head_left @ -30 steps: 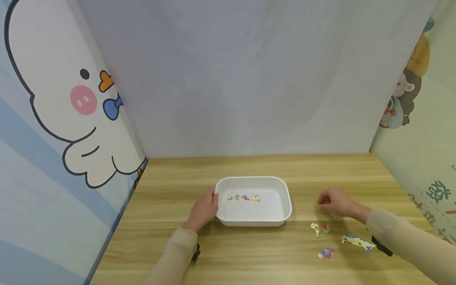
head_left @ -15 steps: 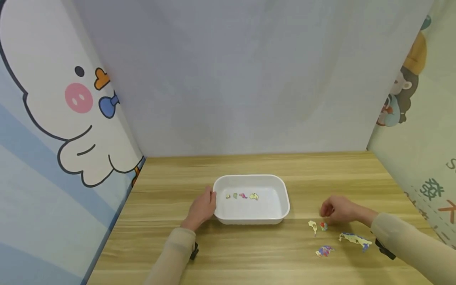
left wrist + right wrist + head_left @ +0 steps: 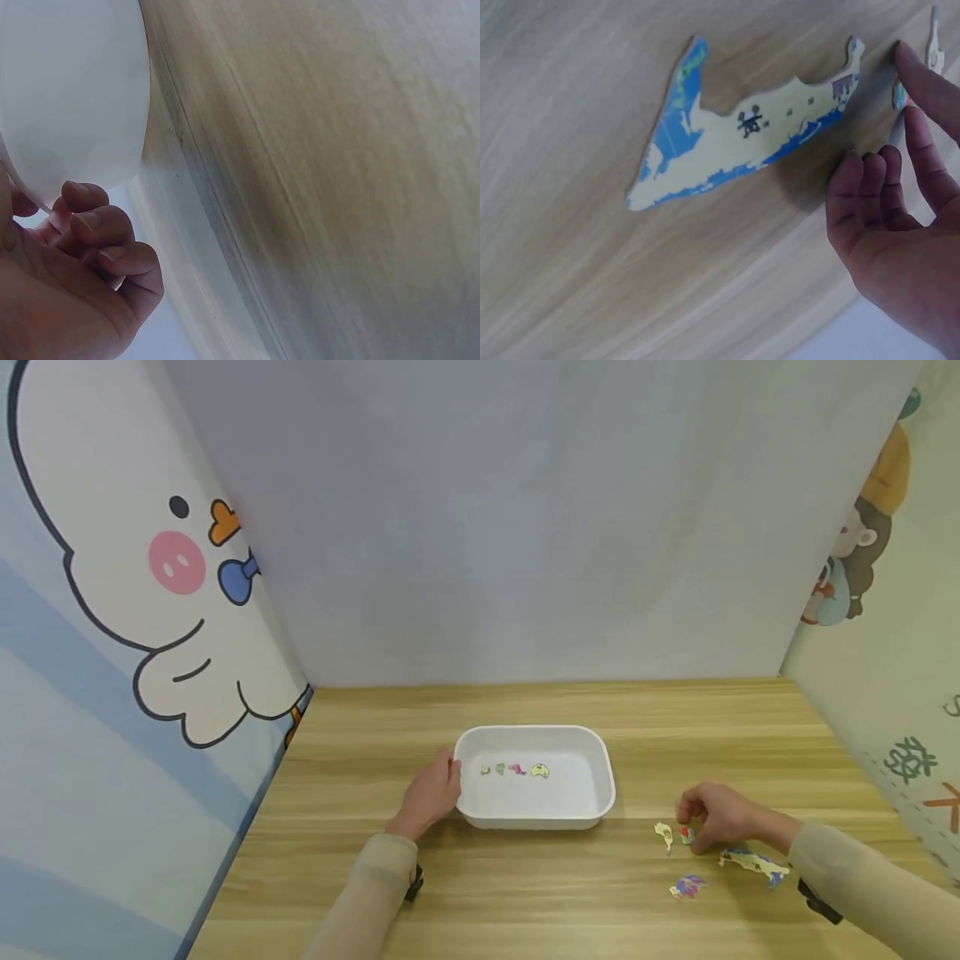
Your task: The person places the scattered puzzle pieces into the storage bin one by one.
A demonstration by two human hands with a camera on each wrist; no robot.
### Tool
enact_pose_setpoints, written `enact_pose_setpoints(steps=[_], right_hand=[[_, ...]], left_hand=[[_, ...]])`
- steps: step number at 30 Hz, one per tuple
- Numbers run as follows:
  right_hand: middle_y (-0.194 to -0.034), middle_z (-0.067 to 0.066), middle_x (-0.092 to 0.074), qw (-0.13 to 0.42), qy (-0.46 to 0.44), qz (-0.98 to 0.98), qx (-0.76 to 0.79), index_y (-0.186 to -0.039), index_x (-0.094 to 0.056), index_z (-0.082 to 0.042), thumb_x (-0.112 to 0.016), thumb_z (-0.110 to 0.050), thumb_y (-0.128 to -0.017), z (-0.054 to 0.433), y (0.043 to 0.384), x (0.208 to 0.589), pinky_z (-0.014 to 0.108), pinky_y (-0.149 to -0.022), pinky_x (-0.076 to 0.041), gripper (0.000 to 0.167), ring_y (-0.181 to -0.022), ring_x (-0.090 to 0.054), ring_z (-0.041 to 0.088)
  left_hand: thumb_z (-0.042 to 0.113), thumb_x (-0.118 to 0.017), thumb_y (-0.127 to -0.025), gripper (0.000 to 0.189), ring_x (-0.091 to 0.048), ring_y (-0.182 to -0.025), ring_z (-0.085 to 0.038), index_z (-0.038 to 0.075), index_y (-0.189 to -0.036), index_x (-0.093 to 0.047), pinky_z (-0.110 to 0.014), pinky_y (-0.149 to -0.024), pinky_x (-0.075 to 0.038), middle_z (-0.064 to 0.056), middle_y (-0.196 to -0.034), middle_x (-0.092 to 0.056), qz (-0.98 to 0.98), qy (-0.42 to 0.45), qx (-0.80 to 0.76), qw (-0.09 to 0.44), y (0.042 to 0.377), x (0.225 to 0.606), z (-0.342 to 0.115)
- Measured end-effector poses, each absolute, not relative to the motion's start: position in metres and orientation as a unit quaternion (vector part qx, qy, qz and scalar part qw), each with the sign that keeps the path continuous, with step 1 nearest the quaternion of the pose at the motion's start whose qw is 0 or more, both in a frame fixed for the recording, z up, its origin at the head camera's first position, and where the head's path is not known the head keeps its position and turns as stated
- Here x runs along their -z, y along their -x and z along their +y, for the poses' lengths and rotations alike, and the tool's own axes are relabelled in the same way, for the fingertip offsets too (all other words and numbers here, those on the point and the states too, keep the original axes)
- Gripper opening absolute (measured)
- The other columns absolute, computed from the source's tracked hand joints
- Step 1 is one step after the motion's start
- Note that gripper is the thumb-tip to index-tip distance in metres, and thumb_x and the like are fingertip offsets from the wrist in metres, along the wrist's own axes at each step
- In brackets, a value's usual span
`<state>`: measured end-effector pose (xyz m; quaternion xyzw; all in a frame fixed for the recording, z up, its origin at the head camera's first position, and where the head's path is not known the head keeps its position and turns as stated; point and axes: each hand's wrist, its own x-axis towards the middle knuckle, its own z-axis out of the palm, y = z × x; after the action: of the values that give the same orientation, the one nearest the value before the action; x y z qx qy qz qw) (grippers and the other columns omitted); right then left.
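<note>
while the left hand [image 3: 426, 795] grips the left rim of a white tray [image 3: 558, 797], thumb on one side of its wall and curled fingers on the other, the right hand [image 3: 722, 816] is low over the right part of the wooden table [image 3: 540, 893], thumb and forefinger bent about a small red-and-blue piece [image 3: 686, 834] (whether the two tips pinch it, i can't tell from either view). that little piece is well apart from the tray, with a thin cream piece [image 3: 663, 835] just to its left. nearer lies a purple piece [image 3: 687, 887], and to the near right, close to the right wrist, a long cream-and-blue piece [image 3: 752, 863] with small dark marks. inside the tray, four small pieces [image 3: 540, 771] lie in a row from its left toward the middle, the rightmost cream and the one next to it pink. a pale curtain [image 3: 495, 527] hangs at the far edge, a white cartoon bird [image 3: 112, 568] fills much of the left wall, and the right wall [image 3: 885, 693] bears a cartoon figure and dark lettering.
</note>
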<state>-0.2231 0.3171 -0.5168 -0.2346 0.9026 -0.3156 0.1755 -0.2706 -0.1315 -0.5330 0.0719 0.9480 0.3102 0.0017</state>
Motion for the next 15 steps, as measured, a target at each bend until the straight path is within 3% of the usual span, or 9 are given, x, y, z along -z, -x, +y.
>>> enact_pose_setpoints(steps=[15], right_hand=[[-0.077, -0.003, -0.057, 0.141, 0.233, 0.911, 0.311, -0.084, -0.064, -0.010, -0.085, -0.014, -0.067, 0.324, 0.219, 0.527, 0.028, -0.060, -0.039, 0.028, -0.066, -0.044, 0.011]], left_hand=[[0.023, -0.037, -0.103, 0.016, -0.047, -0.057, -0.019, 0.009, -0.101, -0.045, -0.033, -0.051, -0.038, -0.004, -0.069, -0.049, 0.948, -0.070, -0.311, 0.002, 0.271, 0.534, -0.129]])
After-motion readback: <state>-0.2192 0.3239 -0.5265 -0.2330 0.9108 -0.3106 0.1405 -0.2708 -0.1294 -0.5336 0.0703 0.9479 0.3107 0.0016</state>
